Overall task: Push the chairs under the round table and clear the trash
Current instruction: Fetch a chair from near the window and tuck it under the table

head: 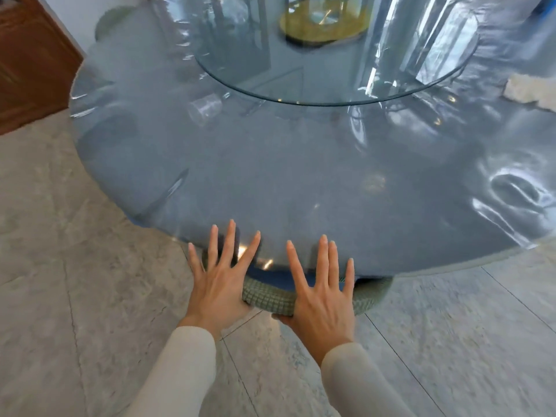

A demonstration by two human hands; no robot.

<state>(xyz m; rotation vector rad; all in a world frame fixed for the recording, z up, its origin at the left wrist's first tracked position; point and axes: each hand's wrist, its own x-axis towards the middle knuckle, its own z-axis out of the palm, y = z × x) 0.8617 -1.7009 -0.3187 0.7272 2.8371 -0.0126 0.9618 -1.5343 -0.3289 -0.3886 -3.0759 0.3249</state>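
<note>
A big round table (301, 182) with a shiny grey cover fills the middle of the view. A chair with a pale green waffle-textured back (267, 299) stands mostly under its near edge. My left hand (218, 281) and my right hand (323, 299) lie flat on the chair's top, fingers spread, fingertips over the table's rim. A clear plastic cup (206, 108) lies on its side on the table at the left. A crumpled white tissue (532, 90) rests at the far right.
A round glass turntable (331, 85) sits in the table's centre. Another green chair back (112, 19) shows at the far left, next to a brown wooden door (30, 61). Grey marble floor tiles (75, 266) lie around the table.
</note>
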